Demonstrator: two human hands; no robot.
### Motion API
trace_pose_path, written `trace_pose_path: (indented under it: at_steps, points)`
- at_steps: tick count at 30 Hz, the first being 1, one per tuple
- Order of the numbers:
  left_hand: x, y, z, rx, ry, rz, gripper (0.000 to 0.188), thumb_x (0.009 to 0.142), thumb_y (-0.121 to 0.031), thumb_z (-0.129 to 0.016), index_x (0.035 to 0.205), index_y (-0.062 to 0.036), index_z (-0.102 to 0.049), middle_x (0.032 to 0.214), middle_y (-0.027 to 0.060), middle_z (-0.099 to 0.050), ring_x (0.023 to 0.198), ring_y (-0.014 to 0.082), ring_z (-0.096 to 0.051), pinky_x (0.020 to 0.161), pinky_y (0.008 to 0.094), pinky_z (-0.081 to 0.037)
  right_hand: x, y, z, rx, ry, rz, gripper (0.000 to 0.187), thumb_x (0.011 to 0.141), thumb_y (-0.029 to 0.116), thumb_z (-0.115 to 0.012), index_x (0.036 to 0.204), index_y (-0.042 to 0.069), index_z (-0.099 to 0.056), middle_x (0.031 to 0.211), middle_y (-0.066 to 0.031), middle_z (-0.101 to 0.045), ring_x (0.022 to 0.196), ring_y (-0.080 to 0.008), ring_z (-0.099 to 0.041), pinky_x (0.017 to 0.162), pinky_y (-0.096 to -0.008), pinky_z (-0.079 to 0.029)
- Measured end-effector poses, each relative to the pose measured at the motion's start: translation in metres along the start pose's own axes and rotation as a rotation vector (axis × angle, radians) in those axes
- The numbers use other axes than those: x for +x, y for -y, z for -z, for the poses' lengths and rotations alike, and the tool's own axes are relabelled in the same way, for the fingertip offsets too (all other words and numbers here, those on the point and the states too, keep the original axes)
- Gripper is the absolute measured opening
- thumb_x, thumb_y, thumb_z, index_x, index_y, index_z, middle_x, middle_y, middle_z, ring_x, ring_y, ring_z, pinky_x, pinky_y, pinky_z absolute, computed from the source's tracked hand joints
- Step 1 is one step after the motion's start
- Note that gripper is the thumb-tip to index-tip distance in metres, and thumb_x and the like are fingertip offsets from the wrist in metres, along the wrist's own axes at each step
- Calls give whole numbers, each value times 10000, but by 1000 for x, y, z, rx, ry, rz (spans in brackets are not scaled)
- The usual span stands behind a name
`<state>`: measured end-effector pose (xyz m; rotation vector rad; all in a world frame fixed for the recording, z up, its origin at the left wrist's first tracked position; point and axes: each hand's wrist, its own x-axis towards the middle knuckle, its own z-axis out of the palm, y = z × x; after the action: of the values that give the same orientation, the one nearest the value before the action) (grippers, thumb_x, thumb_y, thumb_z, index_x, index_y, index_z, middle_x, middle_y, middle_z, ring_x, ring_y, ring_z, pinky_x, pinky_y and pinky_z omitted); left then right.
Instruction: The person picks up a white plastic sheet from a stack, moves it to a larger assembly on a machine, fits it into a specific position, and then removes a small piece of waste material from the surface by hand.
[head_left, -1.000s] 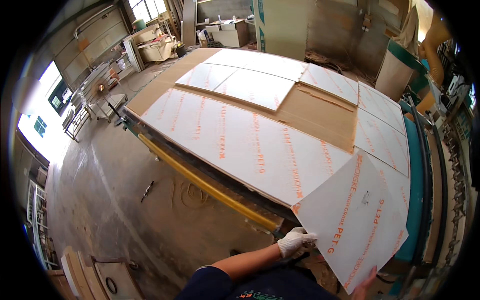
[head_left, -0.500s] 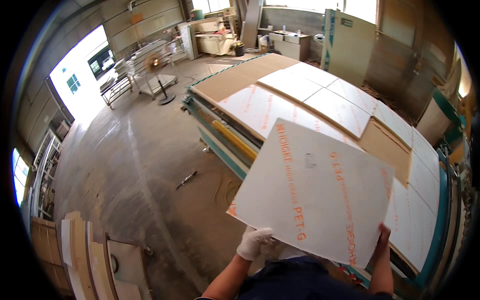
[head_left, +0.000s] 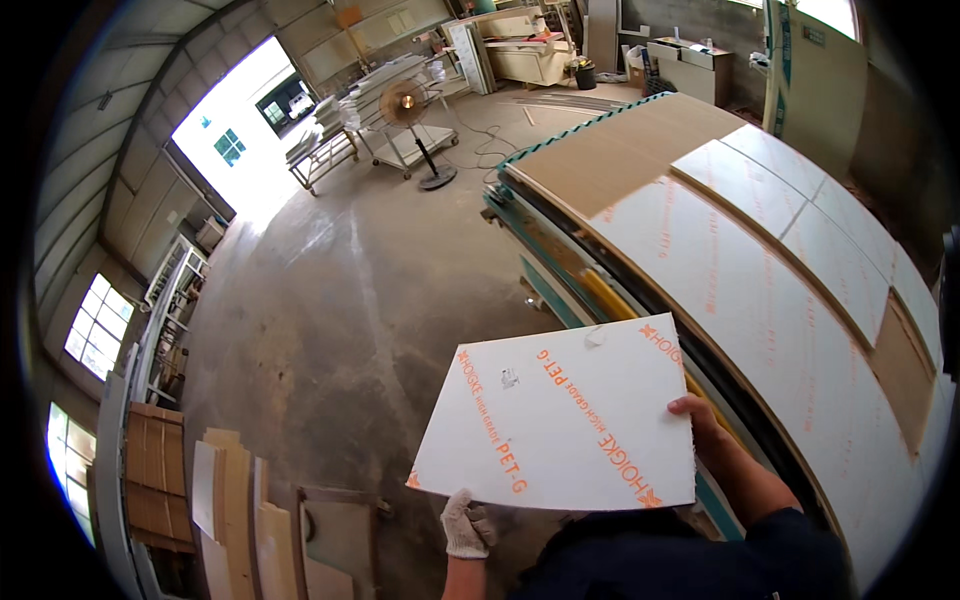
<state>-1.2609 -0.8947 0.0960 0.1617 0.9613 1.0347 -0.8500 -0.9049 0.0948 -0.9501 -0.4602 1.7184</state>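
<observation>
A white rectangular panel (head_left: pixel 560 420) with orange printing on its film is held level in front of me, off the worktable. My left hand (head_left: pixel 466 525), in a white knitted glove, grips its near left edge, thumb on top. On the right edge, my bare right hand (head_left: pixel 697 420) has its thumb over the top face; the fingers beneath are hidden. To the right stands the large worktable with more white panels (head_left: pixel 740 290) lying on brown board (head_left: pixel 630 150).
A pedestal fan (head_left: pixel 404 103) stands beyond the table's far left corner, near wheeled racks (head_left: pixel 415 148). Narrow board offcuts (head_left: pixel 232 490) lean at the lower left. A bright doorway (head_left: pixel 235 130) opens at the far left. A yellow bar (head_left: pixel 612 296) runs along the table's side.
The panel has come away from above the table, leftward and lower, and lies flatter. My view has swung left, so the table now sits farther right. Both hands keep their hold.
</observation>
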Motion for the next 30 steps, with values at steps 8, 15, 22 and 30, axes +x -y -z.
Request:
trace_pose_path:
  at_steps: [8,15,22,30]
  points:
    - [129,-111,-25,44,-170,38,140,992,-178,-559,1044,-68,-631,676,2,-519,416,101,-398,394,255,-391,189,63,-75,171,-26,147,738,753,248,-582,1363,-144,-451,1230,-301,-628,1084,-403,-654,1005,-463,-515]
    - [269,-215,11,152,-288,66,219,935,-265,-623,883,-57,-581,648,32,-513,520,205,-516,586,424,-554,329,121,-94,329,-276,567,638,757,184,-595,1307,-119,-486,1121,-216,-655,1034,-351,-665,956,-450,-545]
    - [420,-346,-63,402,-143,210,268,925,-305,-618,887,-43,-574,733,70,-558,596,249,-566,514,421,-508,455,195,-65,381,-540,861,389,827,88,-619,1186,-49,-556,1088,-138,-664,991,-266,-666,891,-425,-561]
    - [585,-399,-60,233,-60,425,261,917,-285,-611,719,-117,-581,718,77,-578,639,263,-555,564,427,-497,639,254,31,686,-675,1175,278,804,-28,-615,1079,8,-594,1040,-96,-628,1009,-273,-620,949,-407,-519]
